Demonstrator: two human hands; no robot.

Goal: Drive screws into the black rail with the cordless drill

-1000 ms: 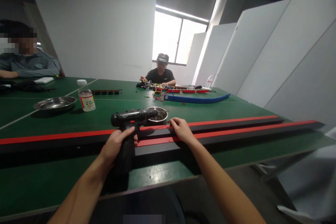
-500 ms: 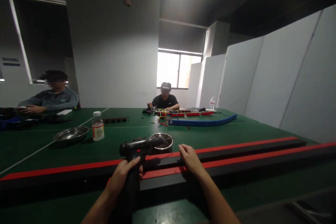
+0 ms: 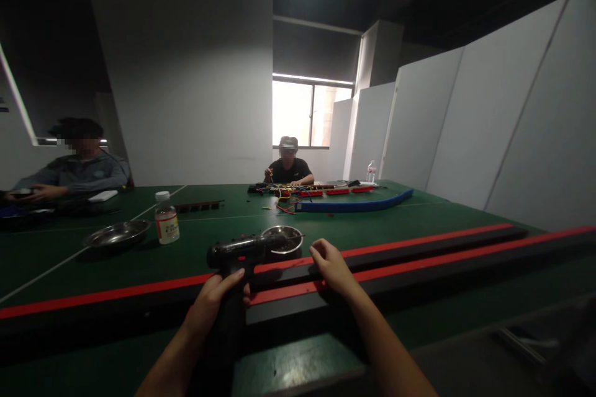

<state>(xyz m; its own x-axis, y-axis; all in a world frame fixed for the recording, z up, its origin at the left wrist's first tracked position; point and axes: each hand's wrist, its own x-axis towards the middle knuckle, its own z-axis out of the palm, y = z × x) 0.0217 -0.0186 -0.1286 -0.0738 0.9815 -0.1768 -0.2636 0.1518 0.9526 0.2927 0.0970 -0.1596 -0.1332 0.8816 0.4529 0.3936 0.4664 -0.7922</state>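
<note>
At the near side of the table, the left hand has its grip tight around the black drill. The right hand rests, grip apart, on the long red strip just to the right.

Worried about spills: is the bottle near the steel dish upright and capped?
Upright and capped: the bottle stands on the table, white cap on top.
</note>
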